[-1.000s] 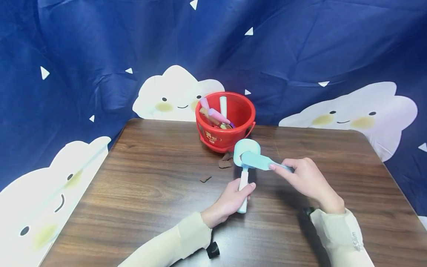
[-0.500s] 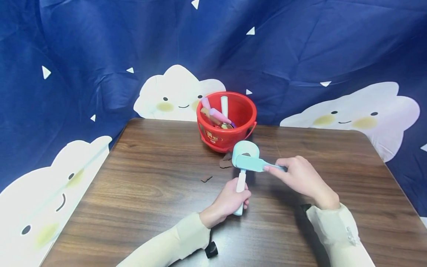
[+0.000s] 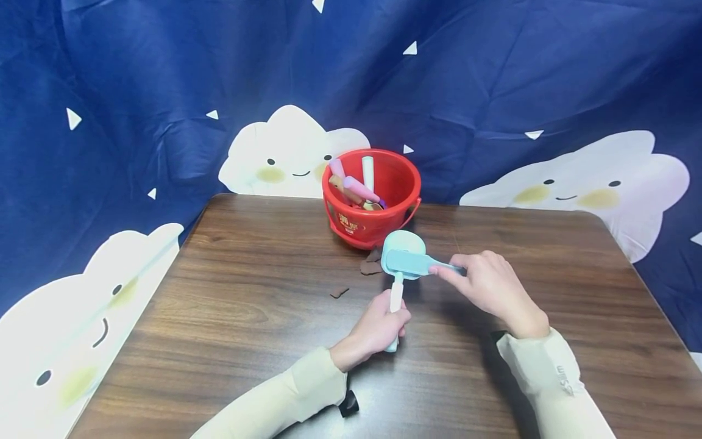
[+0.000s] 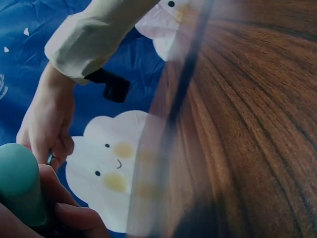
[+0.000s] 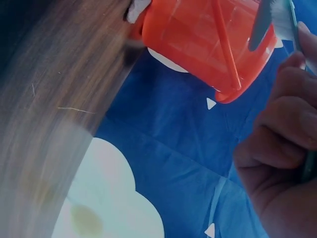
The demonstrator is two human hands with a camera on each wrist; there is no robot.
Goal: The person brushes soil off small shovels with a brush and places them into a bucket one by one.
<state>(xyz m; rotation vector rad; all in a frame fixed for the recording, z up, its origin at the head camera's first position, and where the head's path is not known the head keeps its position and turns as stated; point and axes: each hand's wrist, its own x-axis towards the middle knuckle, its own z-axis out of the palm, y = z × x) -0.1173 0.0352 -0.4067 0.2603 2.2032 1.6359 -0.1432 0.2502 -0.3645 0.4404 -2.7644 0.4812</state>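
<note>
In the head view my left hand (image 3: pixel 378 323) grips the white handle of a small light-blue dustpan (image 3: pixel 403 239), whose round cupped head is raised in front of the bucket. The handle's blue-green end (image 4: pixel 20 171) fills the left wrist view's corner. My right hand (image 3: pixel 490 283) holds a light-blue brush (image 3: pixel 408 262) by its thin handle, its flat back lying across the dustpan's opening. White bristles (image 5: pixel 281 20) show in the right wrist view. What lies inside the pan is mostly hidden. Brown scraps (image 3: pixel 370 267) lie beside the pan, and a smaller scrap (image 3: pixel 339 293) is nearer me.
A red bucket (image 3: pixel 373 225) stands behind the dustpan near the back edge of the brown wooden table (image 3: pixel 263 305). Pink, white and brown handles (image 3: pixel 361 189) stick up inside it. Beyond hangs a blue cloth (image 3: pixel 351 67) with white clouds.
Both hands and their tools have shifted slightly left. The brush slid left over the dustpan's head, and a brown scrap seen in the pan half a second ago is out of sight.
</note>
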